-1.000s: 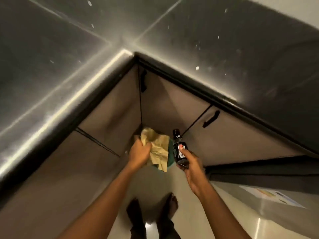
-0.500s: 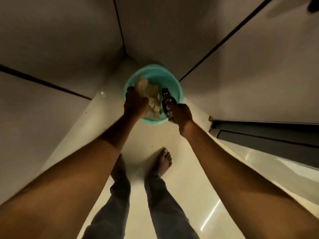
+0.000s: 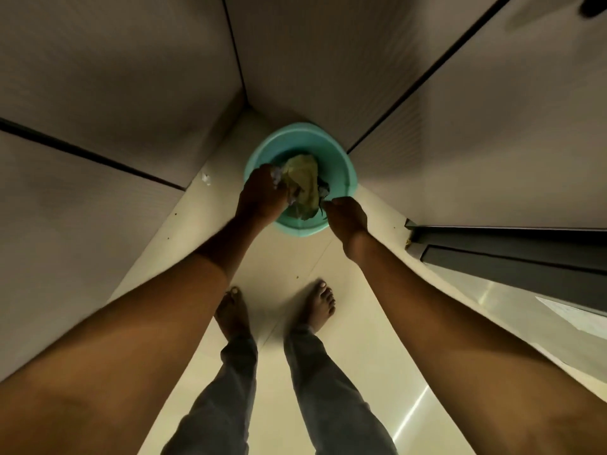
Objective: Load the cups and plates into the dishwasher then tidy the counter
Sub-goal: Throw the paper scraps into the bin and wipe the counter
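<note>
Before you, a round teal plastic tub (image 3: pixel 338 172), smooth-walled, holds crumpled matt tan paper (image 3: pixel 302 175). Your cream tile floor (image 3: pixel 361 356) is glossy; the beige cabinet panels (image 3: pixel 131 77) are matt.

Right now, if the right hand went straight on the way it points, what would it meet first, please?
The right hand points down into the teal bin, just past its near rim. It would probably meet the crumpled yellowish paper lying inside first, though depth is hard to judge.
</note>
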Demonstrator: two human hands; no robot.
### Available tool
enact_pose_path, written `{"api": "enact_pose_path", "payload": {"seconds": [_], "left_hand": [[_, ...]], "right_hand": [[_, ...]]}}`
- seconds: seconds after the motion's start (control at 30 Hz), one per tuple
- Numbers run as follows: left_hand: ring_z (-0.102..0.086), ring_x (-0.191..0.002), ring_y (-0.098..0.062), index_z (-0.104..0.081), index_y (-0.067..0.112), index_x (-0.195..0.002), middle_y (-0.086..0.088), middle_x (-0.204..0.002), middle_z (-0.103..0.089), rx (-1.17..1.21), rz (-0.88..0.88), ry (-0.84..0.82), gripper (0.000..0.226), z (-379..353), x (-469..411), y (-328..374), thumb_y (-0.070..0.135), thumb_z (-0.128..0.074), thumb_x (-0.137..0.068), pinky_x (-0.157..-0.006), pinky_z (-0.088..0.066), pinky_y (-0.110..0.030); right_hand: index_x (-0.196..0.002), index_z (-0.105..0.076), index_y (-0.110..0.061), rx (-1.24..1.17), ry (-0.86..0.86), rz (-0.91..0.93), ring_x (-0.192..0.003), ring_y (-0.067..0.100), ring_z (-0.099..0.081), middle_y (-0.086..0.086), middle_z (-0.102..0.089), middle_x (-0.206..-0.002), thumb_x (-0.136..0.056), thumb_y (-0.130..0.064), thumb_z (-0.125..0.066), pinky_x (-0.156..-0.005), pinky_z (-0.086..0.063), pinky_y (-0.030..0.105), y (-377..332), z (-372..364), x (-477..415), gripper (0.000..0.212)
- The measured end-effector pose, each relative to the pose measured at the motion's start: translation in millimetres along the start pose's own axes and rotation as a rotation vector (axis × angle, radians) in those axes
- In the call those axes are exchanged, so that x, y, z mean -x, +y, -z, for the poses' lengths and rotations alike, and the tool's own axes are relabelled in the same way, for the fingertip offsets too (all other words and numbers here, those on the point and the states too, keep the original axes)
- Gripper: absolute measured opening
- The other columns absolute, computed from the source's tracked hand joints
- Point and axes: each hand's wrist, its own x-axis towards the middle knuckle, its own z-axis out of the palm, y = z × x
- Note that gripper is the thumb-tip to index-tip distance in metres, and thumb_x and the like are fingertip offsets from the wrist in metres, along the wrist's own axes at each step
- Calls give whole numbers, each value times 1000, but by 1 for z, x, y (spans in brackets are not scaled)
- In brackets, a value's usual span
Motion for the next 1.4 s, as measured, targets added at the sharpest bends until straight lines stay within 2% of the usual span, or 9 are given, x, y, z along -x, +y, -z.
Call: {"api": "enact_pose_path", "payload": {"seconds": [0.2, 0.4, 0.53, 0.7, 0.87, 1.07, 1.2, 1.3, 1.4], "left_hand": [[-55, -116, -27, -57, 9, -124, -12, -125, -59, -75, -181, 55, 35, 47, 66, 19, 23, -59, -92, -92, -44, -33], [-58, -109, -22, -54, 16, -123, -5, -122, -58, -339, -356, 116, 37, 114, 121, 51, 31, -60, -89, -87, -49, -32], [-56, -102, -24, -54, 18, -117, -5, -112, -60, -444, -296, 109, 30, 163, 155, 80, 37, -48, -95, -88, -45, -38], [-46, -123, -23, -54, 16, -120, -4, -125, -55, -433, -493, 212, 32, 216, 192, 119, 35, -41, -98, -104, -32, -36], [-40, -135, -22, -57, 14, -124, -5, -133, -56, -430, -564, 390, 38, 271, 225, 157, 37, -42, -98, -108, -32, -35], [-37, -137, -19, -54, 15, -128, -2, -138, -52, -363, -632, 566, 48, 356, 257, 206, 46, -35, -96, -110, -28, -32], [-33, -140, -18, -51, 16, -131, -1, -143, -46, -310, -620, 632, 45, 403, 267, 232, 44, -41, -97, -115, -25, -34], [-35, -138, -19, -51, 15, -131, -2, -141, -47, -297, -629, 664, 45, 430, 265, 251, 43, -44, -97, -113, -30, -38], [-34, -138, -20, -51, 14, -131, -3, -141, -47, -294, -658, 667, 45, 450, 259, 272, 43, -42, -98, -112, -28, -35]], "right_hand": [[-110, -68, -14, -14, 59, 28, -106, 29, -59, 9, -68, -113, -91, -25, -58, -87, -49, 33, -29, 25, 74, 25], [-93, -67, -18, -149, 142, 127, -92, 18, -60, 2, -68, -101, -93, -20, -56, -65, -43, 23, -75, 56, 149, 11], [-101, -67, -22, -262, 215, 160, -92, 15, -62, 0, -68, -102, -93, -25, -55, -63, -43, 20, -119, 71, 198, 14], [-92, -67, -25, -360, 249, 288, -92, 16, -65, -2, -70, -97, -91, -26, -56, -76, -52, 27, -167, 81, 253, 12], [-92, -67, -28, -383, 279, 441, -88, 10, -64, -7, -70, -91, -92, -29, -58, -78, -51, 28, -214, 93, 306, 9], [-102, -62, -26, -363, 362, 624, -71, 3, -57, -15, -61, -80, -94, -24, -58, -59, -40, 7, -276, 109, 359, 8], [-105, -64, -22, -308, 377, 730, -76, 5, -59, -16, -61, -81, -94, -26, -58, -71, -44, 22, -319, 120, 385, 13], [-108, -66, -16, -295, 395, 776, -85, 8, -59, -8, -64, -88, -94, -24, -59, -74, -40, 19, -348, 131, 399, 18], [-109, -67, -14, -284, 417, 831, -89, 11, -61, -4, -66, -93, -93, -24, -59, -78, -44, 22, -376, 143, 411, 21]]}}
